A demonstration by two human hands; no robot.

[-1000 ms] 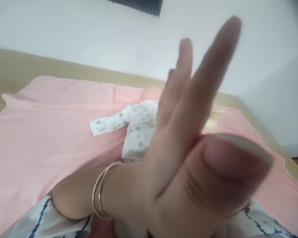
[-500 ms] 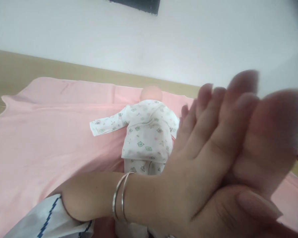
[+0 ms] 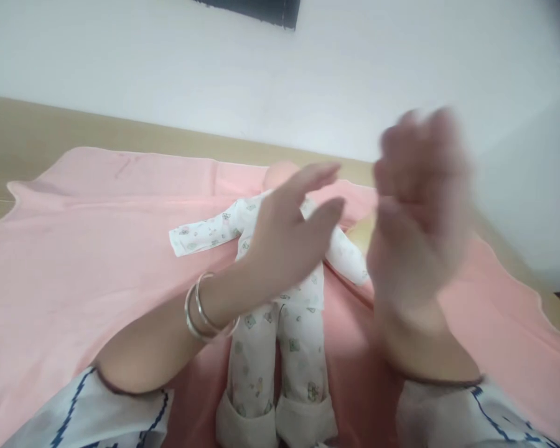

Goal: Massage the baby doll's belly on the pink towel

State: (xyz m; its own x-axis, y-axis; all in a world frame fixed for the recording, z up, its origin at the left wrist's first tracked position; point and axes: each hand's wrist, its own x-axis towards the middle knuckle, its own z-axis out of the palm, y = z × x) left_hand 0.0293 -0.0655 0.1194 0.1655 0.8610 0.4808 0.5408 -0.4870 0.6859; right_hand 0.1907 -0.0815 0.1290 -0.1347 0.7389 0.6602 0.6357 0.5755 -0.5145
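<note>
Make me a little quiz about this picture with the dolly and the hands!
1. True or false: the left hand and the right hand are both open and hold nothing.
2. The baby doll in a white printed suit lies on: A, a soft pink blanket; B, a blue towel; C, a metal tray.
3. Fill the gap: the thin silver bangles sit on the ___ wrist.

Key: 1 true; 2 A; 3 left.
</note>
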